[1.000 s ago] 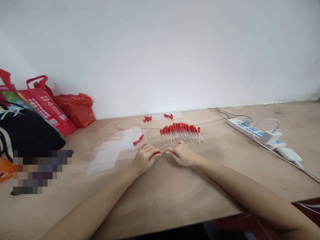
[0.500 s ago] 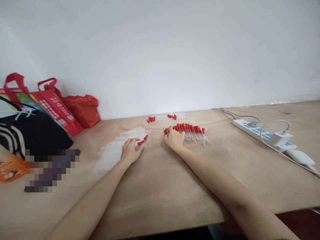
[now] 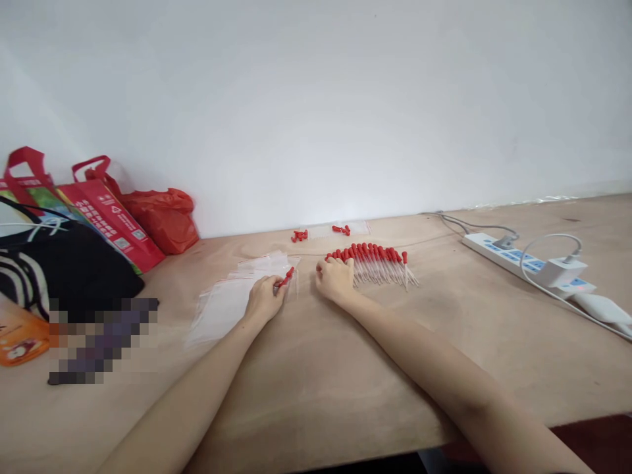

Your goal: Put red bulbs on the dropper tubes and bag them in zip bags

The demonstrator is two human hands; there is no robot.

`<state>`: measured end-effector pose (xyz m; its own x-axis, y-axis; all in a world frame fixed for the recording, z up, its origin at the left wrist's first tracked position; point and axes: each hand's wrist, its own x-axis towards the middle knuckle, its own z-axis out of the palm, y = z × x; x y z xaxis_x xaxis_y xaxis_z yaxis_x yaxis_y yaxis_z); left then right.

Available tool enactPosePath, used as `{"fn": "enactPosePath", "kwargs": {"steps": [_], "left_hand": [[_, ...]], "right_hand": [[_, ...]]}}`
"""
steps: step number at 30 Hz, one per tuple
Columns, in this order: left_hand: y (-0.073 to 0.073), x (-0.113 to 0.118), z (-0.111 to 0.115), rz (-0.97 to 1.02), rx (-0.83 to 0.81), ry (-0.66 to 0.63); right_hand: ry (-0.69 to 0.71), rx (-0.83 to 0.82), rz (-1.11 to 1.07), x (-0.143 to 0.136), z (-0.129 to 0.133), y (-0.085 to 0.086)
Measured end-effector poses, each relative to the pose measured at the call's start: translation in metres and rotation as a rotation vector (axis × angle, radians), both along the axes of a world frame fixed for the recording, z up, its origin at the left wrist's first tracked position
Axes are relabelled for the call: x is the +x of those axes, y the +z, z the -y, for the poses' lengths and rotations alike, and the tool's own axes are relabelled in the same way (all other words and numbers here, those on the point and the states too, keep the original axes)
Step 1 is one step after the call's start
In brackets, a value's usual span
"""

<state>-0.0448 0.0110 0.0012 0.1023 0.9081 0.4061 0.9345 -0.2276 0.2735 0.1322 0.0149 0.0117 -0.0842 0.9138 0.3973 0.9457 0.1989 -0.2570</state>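
Observation:
My left hand is closed in a pinch on a red-bulbed dropper, over the right side of a stack of clear zip bags. Another red bulb shows just beyond its fingertips, overlapping the bags' edge. My right hand rests with curled fingers at the left end of a row of droppers, whose red bulbs point away and whose thin clear tubes point toward me. Its fingertips are partly hidden, so what they pinch cannot be made out.
Loose red bulbs and a clear bag lie near the wall. A white power strip with a charger and cables is at right. Red bags, a black bag and an orange packet stand at left.
My right hand has shifted slightly left and toward me, off the row's bulbs. The left hand has moved a little right, its fingers closing more over the dropper.

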Motion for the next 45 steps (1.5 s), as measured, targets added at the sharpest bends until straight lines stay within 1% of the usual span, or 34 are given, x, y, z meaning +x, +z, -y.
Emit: {"fn": "enactPosePath", "kwargs": {"steps": [3,5,7,12,17,20,23,25,27,29,32,35,37,40,45], "left_hand": [[-0.002,0.013,0.005,0.005,0.003,-0.052],[-0.002,0.020,0.008,0.015,0.006,-0.078],[-0.002,0.023,0.011,0.034,0.012,-0.077],[0.000,0.021,0.011,0.067,0.030,-0.032],[-0.005,0.023,0.009,0.073,0.032,-0.008],[-0.008,0.026,0.008,0.095,0.053,0.015],[-0.007,0.027,0.008,0.126,0.090,0.027],[-0.004,0.025,0.009,0.143,0.120,0.024],[-0.001,0.024,0.013,0.179,0.161,-0.019],[0.001,0.025,0.018,0.242,0.194,-0.087],[0.001,0.031,0.028,0.327,0.184,-0.184],[0.001,0.041,0.038,0.332,0.130,-0.313],[0.000,0.047,0.044,0.298,0.082,-0.405],[0.000,0.052,0.050,0.210,0.035,-0.480],[0.002,0.054,0.054,0.131,0.061,-0.516]], "right_hand": [[0.041,-0.017,-0.026,-0.015,0.004,0.001],[0.027,-0.059,-0.034,-0.022,0.006,0.001],[0.010,-0.102,-0.024,-0.025,0.006,0.001],[-0.026,-0.168,0.033,-0.017,0.006,0.004],[-0.046,-0.229,0.055,-0.006,0.001,0.005],[-0.073,-0.215,0.049,-0.004,-0.001,0.003],[-0.097,-0.174,0.025,-0.002,-0.001,0.002],[-0.114,-0.107,0.003,0.001,-0.001,0.001],[-0.117,-0.021,-0.035,0.009,0.001,0.000],[-0.062,0.042,-0.087,0.022,0.005,-0.003],[0.130,0.084,-0.145,0.050,0.018,-0.011],[0.334,0.114,-0.121,0.078,0.036,-0.020],[0.417,0.146,-0.073,0.091,0.048,-0.022],[0.470,0.190,-0.031,0.098,0.059,-0.021],[0.532,0.233,-0.051,0.093,0.064,-0.017]]}}
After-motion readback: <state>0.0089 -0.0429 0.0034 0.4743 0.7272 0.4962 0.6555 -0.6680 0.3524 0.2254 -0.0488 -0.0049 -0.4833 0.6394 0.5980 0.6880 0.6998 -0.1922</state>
